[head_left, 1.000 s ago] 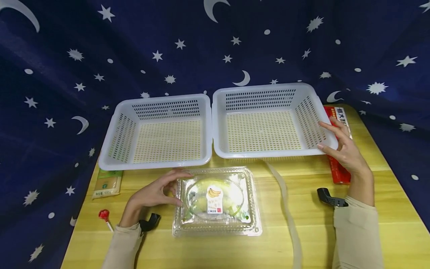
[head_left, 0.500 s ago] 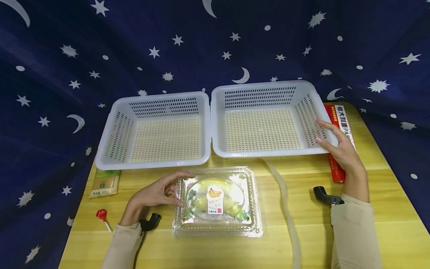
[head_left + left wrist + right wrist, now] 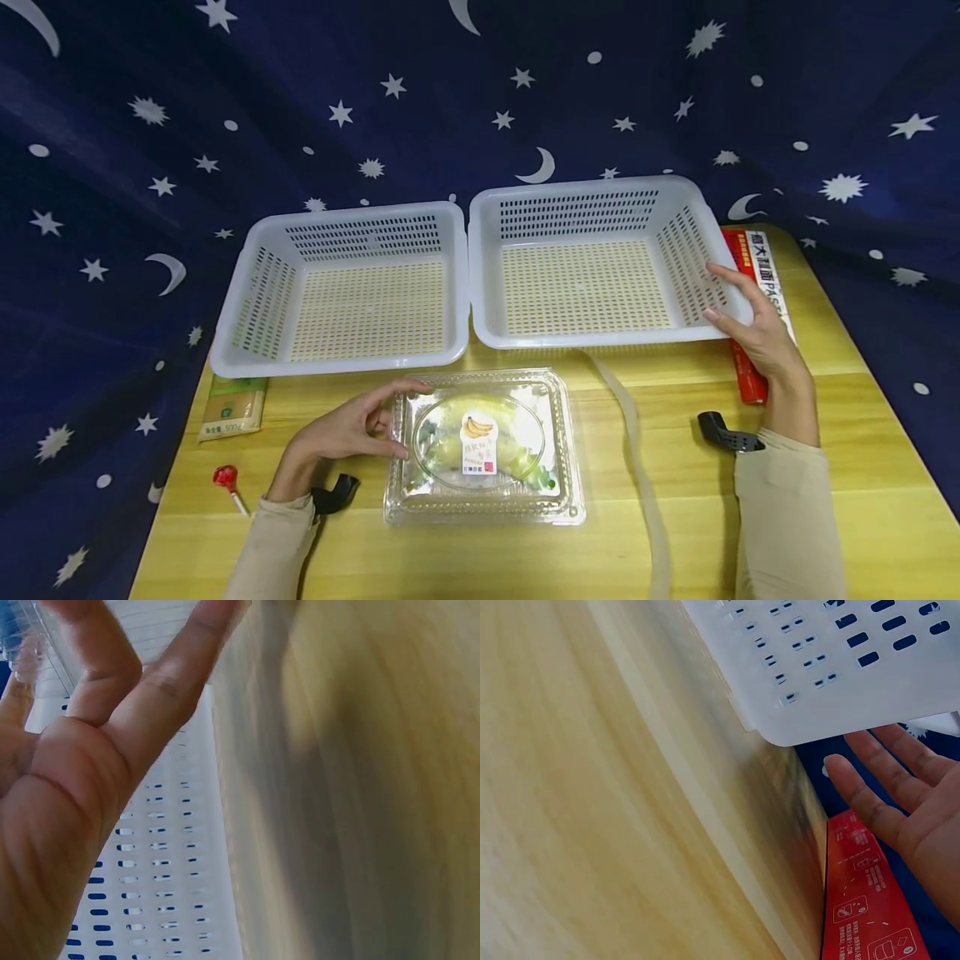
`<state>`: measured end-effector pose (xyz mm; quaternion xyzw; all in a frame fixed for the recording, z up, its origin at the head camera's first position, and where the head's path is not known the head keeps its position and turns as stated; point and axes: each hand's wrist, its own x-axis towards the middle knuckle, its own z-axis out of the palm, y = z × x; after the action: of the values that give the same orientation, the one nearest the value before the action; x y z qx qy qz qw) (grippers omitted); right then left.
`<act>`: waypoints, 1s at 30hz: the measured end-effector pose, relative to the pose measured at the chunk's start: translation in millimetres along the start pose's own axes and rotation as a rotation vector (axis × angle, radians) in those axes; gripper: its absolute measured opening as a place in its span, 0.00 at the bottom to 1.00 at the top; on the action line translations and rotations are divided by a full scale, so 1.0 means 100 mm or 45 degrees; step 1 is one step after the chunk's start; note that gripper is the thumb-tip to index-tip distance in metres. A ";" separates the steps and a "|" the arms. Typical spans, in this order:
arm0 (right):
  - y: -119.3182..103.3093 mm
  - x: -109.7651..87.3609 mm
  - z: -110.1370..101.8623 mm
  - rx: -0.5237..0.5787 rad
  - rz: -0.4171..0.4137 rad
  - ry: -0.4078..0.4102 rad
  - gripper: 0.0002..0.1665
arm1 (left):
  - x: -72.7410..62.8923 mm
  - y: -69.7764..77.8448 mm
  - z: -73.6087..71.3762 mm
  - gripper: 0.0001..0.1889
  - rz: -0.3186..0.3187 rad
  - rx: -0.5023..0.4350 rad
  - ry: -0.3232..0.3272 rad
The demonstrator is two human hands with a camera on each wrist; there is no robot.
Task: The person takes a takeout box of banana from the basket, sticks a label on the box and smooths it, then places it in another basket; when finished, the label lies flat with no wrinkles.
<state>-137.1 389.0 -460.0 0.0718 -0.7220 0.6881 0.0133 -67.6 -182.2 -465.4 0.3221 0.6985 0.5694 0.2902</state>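
Note:
A clear plastic clamshell box (image 3: 558, 492) with a banana sticker (image 3: 478, 444) lies on the table, yellow and green showing through its lid. My left hand (image 3: 352, 425) is at its left side, thumb and index finger spread, with the fingertips right at the edge. My other left fingers are partly hidden. On the right, my right hand (image 3: 767, 333) is at the right end of the right white basket (image 3: 585, 342); thumb and index tips overlap its rim. The right wrist view shows extended fingers (image 3: 862, 796) just outside the basket wall.
The left white basket (image 3: 345, 367) stands beside the right one. A red pasta box (image 3: 748, 375) lies under my right hand's side. A flat 500 g packet (image 3: 232, 414) and a red lollipop (image 3: 226, 477) lie at left. A pale strap (image 3: 637, 458) crosses the table (image 3: 705, 533).
My right hand has shifted slightly left, showing more of the red pasta box. The head view has tilted a little. The left hand and clamshell box stay put.

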 end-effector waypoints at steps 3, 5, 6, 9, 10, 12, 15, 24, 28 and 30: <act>-0.01 0.00 -0.01 -0.008 0.012 0.009 0.37 | 0.01 -0.01 0.00 0.42 0.006 0.011 0.010; -0.02 0.00 -0.01 -0.026 0.020 0.014 0.37 | 0.01 -0.01 0.00 0.42 0.004 0.013 0.018; -0.03 0.01 -0.01 -0.034 0.026 0.017 0.37 | 0.01 -0.02 0.00 0.42 0.000 0.016 0.023; -0.05 0.01 -0.01 -0.074 0.042 0.027 0.37 | 0.03 -0.02 0.01 0.42 0.000 0.014 0.041; -0.05 0.02 -0.01 -0.088 0.046 0.028 0.37 | 0.03 -0.01 0.02 0.42 0.004 0.020 0.053; -0.06 0.02 -0.02 -0.099 0.053 0.032 0.37 | 0.04 -0.01 0.03 0.42 0.016 0.039 0.081; -0.08 0.03 -0.04 -0.145 0.061 0.041 0.37 | 0.06 0.01 0.05 0.41 0.055 0.072 0.114; -0.10 -0.02 -0.09 -0.305 0.059 0.038 0.37 | 0.04 0.25 0.07 0.42 0.281 0.036 0.117; -0.08 -0.03 -0.06 -0.448 0.053 0.000 0.37 | -0.03 0.38 0.07 0.43 0.367 -0.010 0.121; -0.09 0.00 -0.05 -0.477 0.039 -0.009 0.37 | -0.04 0.45 0.05 0.43 0.414 -0.035 0.110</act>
<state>-136.2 393.5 -450.7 0.0597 -0.8385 0.5415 0.0135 -55.9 -175.8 -421.7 0.4022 0.6412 0.6315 0.1684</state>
